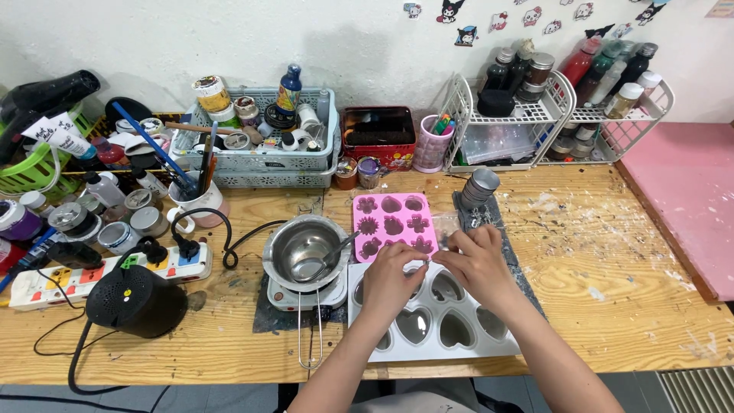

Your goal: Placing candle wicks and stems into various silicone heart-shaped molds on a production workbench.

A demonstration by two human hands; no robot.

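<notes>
Both hands [436,264] meet over the white heart mould [451,333] (perhaps pinching something).

On the wooden table [612,291] a round steel pot [304,251] with a spoon inside sits on a small white hot plate [306,294]. To its left lie a white power strip [99,271] and a black round device [134,300]. At the wall stand a grey plastic basket [256,157] of jars, a red tin box [378,138] and a white wire rack [527,122] with bottles.

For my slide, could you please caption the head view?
Both hands, left and right, meet over a white heart mould beside a pink mould.
</notes>
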